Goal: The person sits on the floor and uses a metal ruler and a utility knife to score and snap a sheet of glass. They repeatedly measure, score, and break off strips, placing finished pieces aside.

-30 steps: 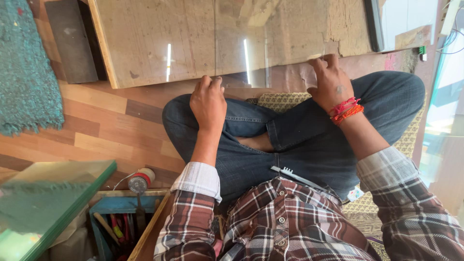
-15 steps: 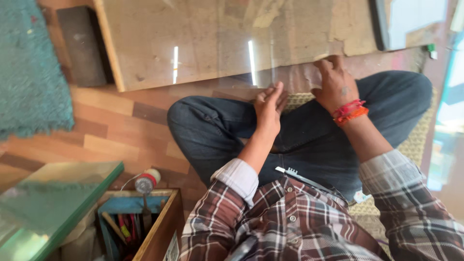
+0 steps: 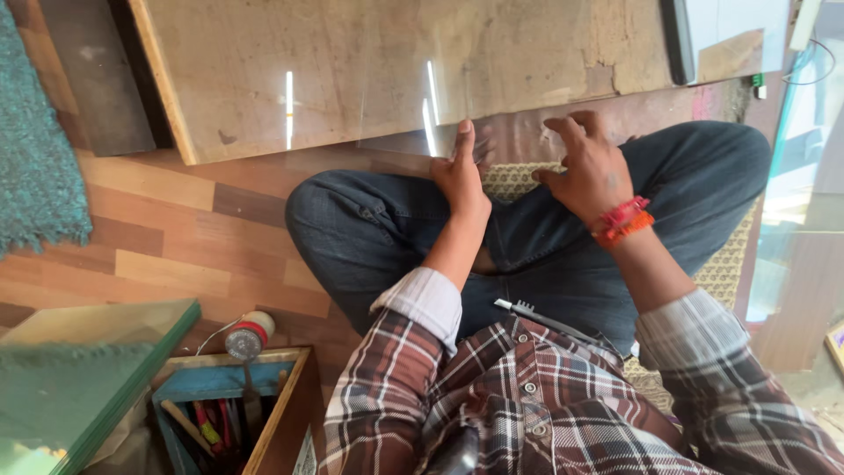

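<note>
At 12 o'clock a brown wooden board (image 3: 396, 70) lies on the floor, and a clear glass sheet (image 3: 492, 123) rests on it, reaching to the knees. The left hand (image 3: 462, 176) presses the near glass edge with straight fingers (image 3: 464, 136), not closed. The right hand (image 3: 589, 171) touches the glass with spread, bent fingers (image 3: 567, 127). At 7 o'clock stands a blue wooden toolbox (image 3: 264, 413).

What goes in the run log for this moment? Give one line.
left hand: fingertips on glass sheet edge | right hand: fingers on glass | glass: flat over board | person: cross-legged on floor
</note>
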`<state>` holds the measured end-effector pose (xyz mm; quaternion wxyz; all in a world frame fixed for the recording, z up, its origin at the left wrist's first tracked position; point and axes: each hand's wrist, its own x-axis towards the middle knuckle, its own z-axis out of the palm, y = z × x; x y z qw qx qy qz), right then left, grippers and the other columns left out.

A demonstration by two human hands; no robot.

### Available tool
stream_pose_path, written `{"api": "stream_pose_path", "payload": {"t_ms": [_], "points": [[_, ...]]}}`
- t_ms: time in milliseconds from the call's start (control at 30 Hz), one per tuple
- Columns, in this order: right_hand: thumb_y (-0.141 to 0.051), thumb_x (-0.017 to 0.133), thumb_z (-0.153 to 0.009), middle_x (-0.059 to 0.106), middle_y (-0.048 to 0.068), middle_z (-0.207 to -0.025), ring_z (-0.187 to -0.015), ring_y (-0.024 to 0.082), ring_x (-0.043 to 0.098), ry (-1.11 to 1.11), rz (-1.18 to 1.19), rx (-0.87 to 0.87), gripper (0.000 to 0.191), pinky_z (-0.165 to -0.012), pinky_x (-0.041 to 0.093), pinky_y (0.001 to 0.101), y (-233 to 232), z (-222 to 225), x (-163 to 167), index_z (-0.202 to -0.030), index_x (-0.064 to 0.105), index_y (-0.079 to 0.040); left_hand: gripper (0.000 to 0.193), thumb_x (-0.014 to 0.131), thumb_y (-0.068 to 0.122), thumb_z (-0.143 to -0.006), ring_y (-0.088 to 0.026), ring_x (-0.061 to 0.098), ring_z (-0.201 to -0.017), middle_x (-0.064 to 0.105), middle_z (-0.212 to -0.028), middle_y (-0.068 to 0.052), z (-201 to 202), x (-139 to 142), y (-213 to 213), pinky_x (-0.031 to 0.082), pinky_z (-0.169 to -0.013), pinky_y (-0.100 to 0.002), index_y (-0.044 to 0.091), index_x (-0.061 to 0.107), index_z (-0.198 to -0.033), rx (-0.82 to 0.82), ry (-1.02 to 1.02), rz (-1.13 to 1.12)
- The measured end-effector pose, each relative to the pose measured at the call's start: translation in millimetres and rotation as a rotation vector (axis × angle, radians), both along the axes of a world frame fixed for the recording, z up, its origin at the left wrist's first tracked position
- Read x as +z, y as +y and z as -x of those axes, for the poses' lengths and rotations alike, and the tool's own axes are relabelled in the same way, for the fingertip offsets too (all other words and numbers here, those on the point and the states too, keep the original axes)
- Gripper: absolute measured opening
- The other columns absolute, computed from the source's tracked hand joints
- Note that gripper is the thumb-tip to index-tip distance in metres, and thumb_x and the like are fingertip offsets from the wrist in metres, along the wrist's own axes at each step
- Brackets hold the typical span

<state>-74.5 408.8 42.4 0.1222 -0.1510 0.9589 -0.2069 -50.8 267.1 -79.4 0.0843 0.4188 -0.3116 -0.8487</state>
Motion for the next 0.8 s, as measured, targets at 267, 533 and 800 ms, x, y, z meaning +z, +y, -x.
{"api": "stream_pose_path", "payload": {"t_ms": [267, 533, 800], "points": [[-0.030, 0.076, -0.107, 0.069, 0.013, -0.124, -0.101, 0.016, 0.069, -0.192, 0.702, -0.020, 0.041, -0.090, 0.057, 0.0307, -18.6, -29.6, 50.4, -0.127, 0.062, 0.002, 0.047, 0.070, 0.021, -0.101, -0.009, 0.068, -0.082, 0.076, -0.107, -0.010, -14.4, 52.9, -60.8, 0.054, -0.061, -0.025, 0.004, 0.061, -0.144, 0.088, 0.318, 0.308], [-0.062, 0.046, -0.108, 0.074, 0.014, -0.127, -0.113, 0.022, 0.076, -0.983, 1.212, 0.663, 0.067, -0.092, 0.064, 0.0320, -87.5, -108.7, 77.8, -0.130, 0.064, -0.001, 0.018, 0.071, 0.017, -0.097, -0.016, 0.064, -0.062, 0.075, -0.088, -0.010, -17.3, 82.3, -126.9, 0.045, -0.052, -0.030, 0.000, 0.073, -0.101, 0.144, 0.418, 0.442], [-0.064, 0.045, -0.108, 0.067, 0.018, -0.138, -0.122, 0.028, 0.070, -1.362, 1.201, 0.969, 0.075, -0.101, 0.057, 0.0384, -128.3, -128.5, 87.7, -0.139, 0.061, 0.002, 0.024, 0.063, 0.027, -0.094, -0.011, 0.066, -0.065, 0.072, -0.081, -0.003, -167.6, 153.1, -364.8, 0.045, -0.054, -0.022, 0.007, 0.075, -0.094, 0.057, -0.042, 0.699]]}}
